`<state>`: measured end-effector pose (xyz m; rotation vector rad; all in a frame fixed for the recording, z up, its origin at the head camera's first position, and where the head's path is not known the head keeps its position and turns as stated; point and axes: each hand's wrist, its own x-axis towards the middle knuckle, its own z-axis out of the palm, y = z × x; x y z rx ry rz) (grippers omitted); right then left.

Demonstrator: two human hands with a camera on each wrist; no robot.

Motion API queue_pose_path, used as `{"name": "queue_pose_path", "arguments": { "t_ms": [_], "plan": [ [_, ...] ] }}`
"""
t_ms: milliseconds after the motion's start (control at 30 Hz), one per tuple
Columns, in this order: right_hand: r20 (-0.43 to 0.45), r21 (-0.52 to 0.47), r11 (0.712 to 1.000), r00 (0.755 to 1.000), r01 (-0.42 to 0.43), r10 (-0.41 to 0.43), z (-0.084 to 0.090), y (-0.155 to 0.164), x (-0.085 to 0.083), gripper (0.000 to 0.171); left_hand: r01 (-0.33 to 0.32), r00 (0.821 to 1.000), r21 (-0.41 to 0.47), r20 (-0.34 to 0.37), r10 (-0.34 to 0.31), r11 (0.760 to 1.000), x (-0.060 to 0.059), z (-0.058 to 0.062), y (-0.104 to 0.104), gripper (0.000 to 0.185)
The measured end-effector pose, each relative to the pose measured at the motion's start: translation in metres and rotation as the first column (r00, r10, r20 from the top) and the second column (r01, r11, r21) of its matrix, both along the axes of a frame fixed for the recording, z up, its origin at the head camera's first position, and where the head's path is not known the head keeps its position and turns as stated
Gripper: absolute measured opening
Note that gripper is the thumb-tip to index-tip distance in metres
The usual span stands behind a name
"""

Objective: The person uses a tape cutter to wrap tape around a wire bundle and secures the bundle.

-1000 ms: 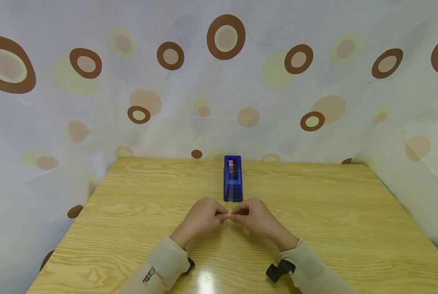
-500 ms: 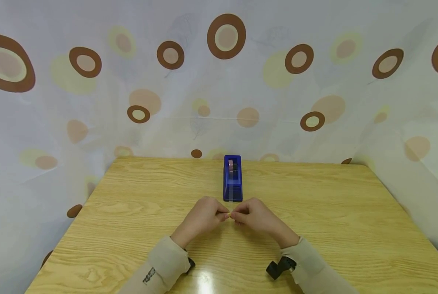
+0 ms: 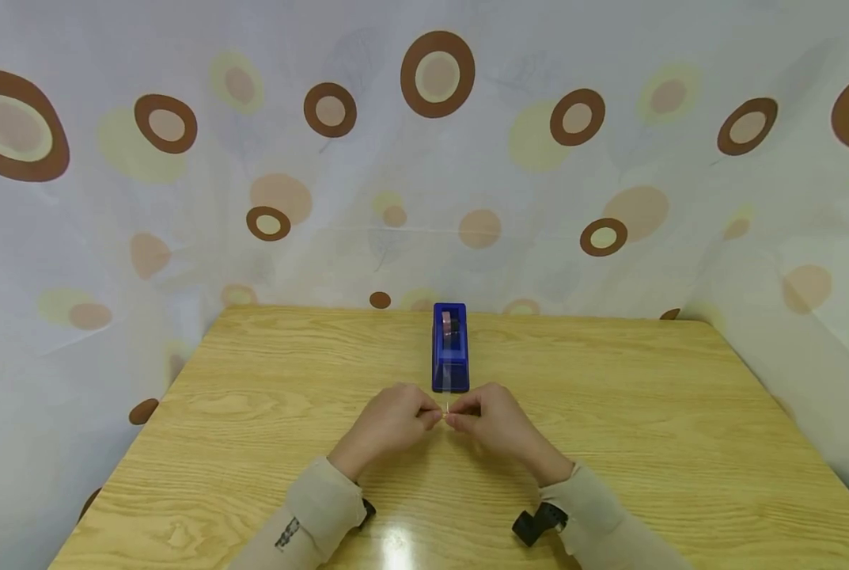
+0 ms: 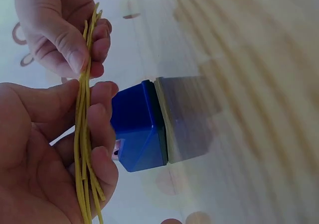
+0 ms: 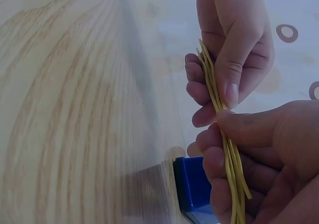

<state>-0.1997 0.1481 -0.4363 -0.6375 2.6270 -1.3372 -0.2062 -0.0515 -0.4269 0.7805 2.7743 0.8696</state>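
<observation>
A bundle of thin yellow strands (image 4: 82, 149) runs through both hands, its loose ends sticking out at either side. My left hand (image 3: 392, 417) pinches it between thumb and fingers. Close against it, my right hand (image 3: 498, 421) grips the same bundle, the thumbs nearly meeting at its middle. In the right wrist view the strands (image 5: 234, 167) fan apart slightly below the right thumb. Just beyond the fingertips stands a blue tape dispenser (image 3: 450, 374) with a roll in it. A pale strip shows at its front; whether it is tape or a reflection I cannot tell.
The wooden table (image 3: 267, 380) spreads to both sides of the hands, its far edge against a patterned cloth backdrop (image 3: 367, 182). A black strap with a camera (image 3: 531, 526) sits on the right wrist.
Both hands stay at nearly the same place, with only small finger shifts at the bundle. A thin pale line now shows upright between the fingertips. The dispenser stays put.
</observation>
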Motion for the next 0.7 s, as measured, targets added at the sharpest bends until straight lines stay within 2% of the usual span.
{"name": "queue_pose_path", "arguments": {
  "t_ms": [200, 333, 533, 700],
  "plan": [
    [-0.061, 0.030, 0.998, 0.997, 0.052, -0.050, 0.0010, -0.0023, 0.0018, 0.006, 0.019, 0.999, -0.024, 0.038, -0.018, 1.000, -0.0034, 0.0012, -0.0003, 0.023],
    [-0.087, 0.030, 0.997, 0.994, 0.073, -0.071, -0.0013, -0.0029, 0.0022, 0.005, 0.030, 0.999, -0.023, 0.020, -0.030, 0.999, -0.0045, -0.0007, 0.0001, 0.021],
    [-0.047, 0.026, 0.996, 0.996, 0.082, -0.081, -0.0012, -0.0021, 0.0022, 0.005, 0.035, 0.999, -0.005, -0.030, -0.035, 0.999, -0.0056, -0.0035, 0.0007, 0.019],
    [-0.019, 0.051, 0.998, 0.999, 0.031, -0.030, 0.0012, 0.0009, -0.0001, 0.007, 0.035, 0.998, 0.007, -0.060, -0.034, 0.999, -0.0064, -0.0048, 0.0010, 0.015]
  ]
}}
